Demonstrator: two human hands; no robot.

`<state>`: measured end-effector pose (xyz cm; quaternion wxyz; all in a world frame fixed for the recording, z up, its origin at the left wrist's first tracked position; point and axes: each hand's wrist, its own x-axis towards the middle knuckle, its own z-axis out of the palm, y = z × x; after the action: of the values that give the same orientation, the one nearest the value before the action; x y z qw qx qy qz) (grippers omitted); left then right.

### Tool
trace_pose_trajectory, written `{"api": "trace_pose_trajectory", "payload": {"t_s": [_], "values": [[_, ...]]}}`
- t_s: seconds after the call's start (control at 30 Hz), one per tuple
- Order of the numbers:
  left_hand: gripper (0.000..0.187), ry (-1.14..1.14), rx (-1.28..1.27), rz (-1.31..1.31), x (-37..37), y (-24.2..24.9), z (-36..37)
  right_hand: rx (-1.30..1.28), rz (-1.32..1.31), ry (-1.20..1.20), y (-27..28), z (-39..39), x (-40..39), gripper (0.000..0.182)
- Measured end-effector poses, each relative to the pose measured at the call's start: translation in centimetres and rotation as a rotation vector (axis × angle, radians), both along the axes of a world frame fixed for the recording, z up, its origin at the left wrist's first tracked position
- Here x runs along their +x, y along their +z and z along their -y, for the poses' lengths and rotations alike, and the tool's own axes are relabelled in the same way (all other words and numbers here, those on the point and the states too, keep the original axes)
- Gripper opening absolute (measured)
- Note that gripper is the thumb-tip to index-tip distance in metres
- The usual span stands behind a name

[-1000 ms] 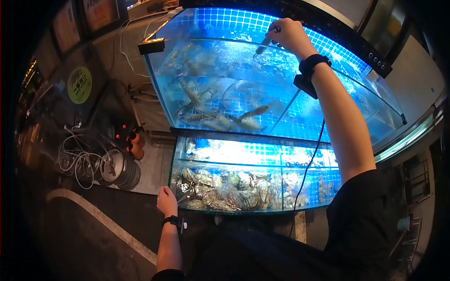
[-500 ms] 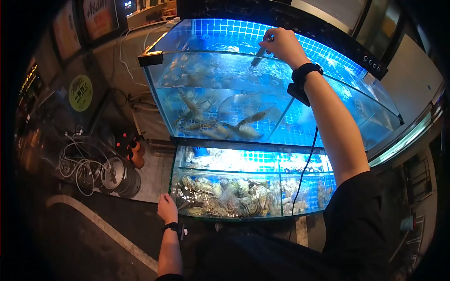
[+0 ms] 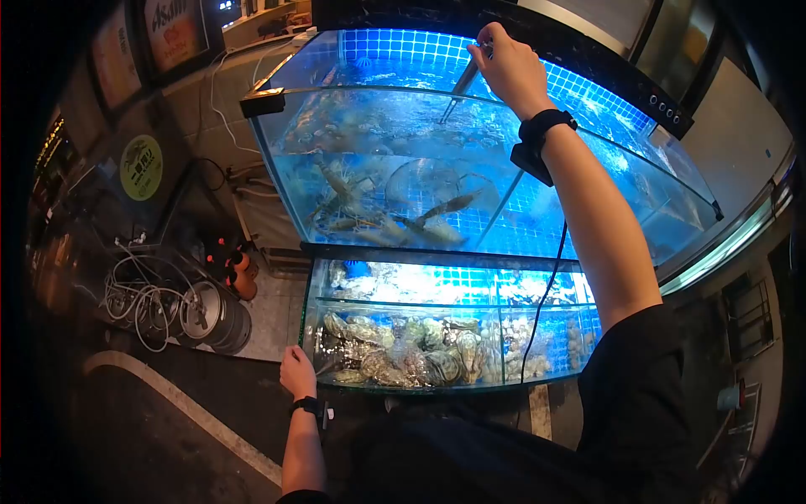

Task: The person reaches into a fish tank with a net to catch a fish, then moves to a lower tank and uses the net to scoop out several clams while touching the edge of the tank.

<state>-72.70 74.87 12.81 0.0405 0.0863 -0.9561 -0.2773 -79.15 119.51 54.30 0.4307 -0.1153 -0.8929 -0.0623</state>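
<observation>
My right hand (image 3: 514, 71) is raised over the upper glass tank (image 3: 277, 172), its fingers closed on slim tongs (image 3: 463, 81). The tongs slant down to the left, with two narrow prongs at the tip near the rippling water. Below, several long-bodied shellfish (image 3: 449, 204), like large prawns or lobsters, lie in the blue-lit water. My left hand (image 3: 297, 373) is held closed beside the left front corner of the lower tank (image 3: 403, 304); nothing shows in its fingers. Oysters (image 3: 403, 349) are piled in that lower tank.
A black cable (image 3: 546, 294) hangs down the tanks' front. A black panel with knobs (image 3: 663, 107) runs along the back. To the left stand a metal keg (image 3: 214, 317), coiled pale hoses (image 3: 138, 286) and orange bottles (image 3: 242, 273). A painted line (image 3: 185, 412) crosses the floor.
My right hand has risen slightly with the tongs, which now stand more steeply and show two prongs. My left hand stays nearly in place; the view has shifted a little.
</observation>
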Motion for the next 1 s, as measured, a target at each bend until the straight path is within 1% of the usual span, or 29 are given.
{"api": "trace_pose_trajectory", "payload": {"t_s": [0.03, 0.17, 0.27, 0.33, 0.47, 0.53, 0.57, 0.63, 0.77, 0.87, 0.93, 0.97, 1.0], "values": [[0.032, -0.001, -0.001, 0.004, 0.0, 0.3, -0.1, 0.020, -0.042, 0.007, 0.1, 0.1, 0.0, 0.030], [0.033, 0.000, -0.004, 0.017, 0.1, 0.8, -0.2, 0.037, -0.066, 0.005, 0.1, 0.0, 0.1, 0.030], [0.033, 0.001, 0.003, 0.020, 0.1, 1.0, -0.3, 0.024, -0.019, -0.003, -0.4, -0.7, -0.2, 0.030], [0.033, -0.003, 0.001, 0.020, 0.1, 0.8, -0.2, -0.001, 0.059, -0.033, -0.7, -0.8, -0.3, 0.022], [0.033, -0.011, 0.002, 0.011, 0.0, 0.3, 0.0, 0.005, 0.078, -0.027, -0.5, -0.5, -0.1, 0.021], [0.032, -0.007, -0.001, 0.002, 0.1, 0.5, -0.1, 0.076, -0.022, -0.025, -0.2, -0.1, 0.2, 0.023], [0.032, -0.004, -0.003, -0.011, 0.2, 0.6, -0.2, 0.075, -0.020, -0.026, -0.1, 0.3, 0.4, 0.023], [0.032, -0.006, -0.014, 0.012, 0.2, 1.1, -0.3, 0.067, -0.125, 0.023, 0.1, 0.9, 0.7, 0.020], [0.031, -0.006, -0.022, 0.012, 0.2, 1.2, -0.4, 0.097, -0.142, 0.046, 0.0, 0.5, 0.5, 0.019], [0.031, -0.002, -0.022, 0.021, 0.2, 1.1, -0.3, 0.094, -0.078, 0.018, -0.2, 0.3, 0.5, 0.021], [0.031, -0.007, -0.010, 0.020, 0.2, 1.2, -0.3, 0.097, 0.055, -0.028, -0.5, -0.4, 0.0, 0.022], [0.031, -0.011, 0.002, 0.018, 0.2, 1.2, -0.3, 0.098, 0.055, -0.027, -0.6, -0.7, -0.2, 0.022], [0.031, -0.010, 0.002, 0.018, 0.1, 1.1, -0.3, 0.062, 0.131, -0.027, -0.7, -1.0, -0.4, 0.024]]}}
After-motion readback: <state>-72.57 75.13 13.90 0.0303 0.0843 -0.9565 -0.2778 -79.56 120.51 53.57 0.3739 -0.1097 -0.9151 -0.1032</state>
